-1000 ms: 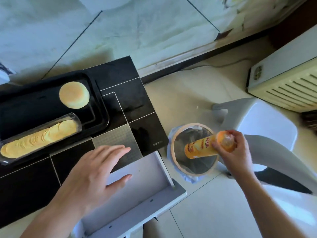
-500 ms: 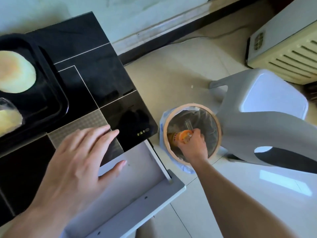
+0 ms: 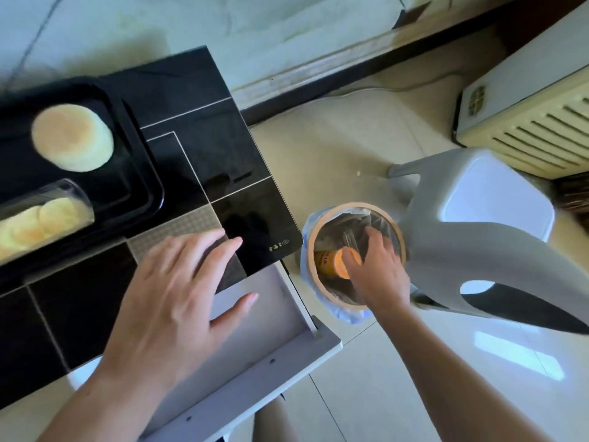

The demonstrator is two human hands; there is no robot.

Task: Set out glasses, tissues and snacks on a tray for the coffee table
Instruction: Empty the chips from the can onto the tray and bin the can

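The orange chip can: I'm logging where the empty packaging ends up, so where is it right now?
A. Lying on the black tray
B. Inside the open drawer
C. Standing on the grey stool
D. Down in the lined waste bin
D. The orange chip can sits inside the rim of the lined waste bin beside the table, with the right hand reaching into the bin over it.

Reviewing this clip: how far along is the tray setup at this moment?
Done: the tray holds a round cake and a clear tub of crisps. In hand: the right hand is down in the bin, at the orange crisp can; whether it grips the can I cannot tell. The left hand lies flat on the table. Left: no glasses or tissues are visible.
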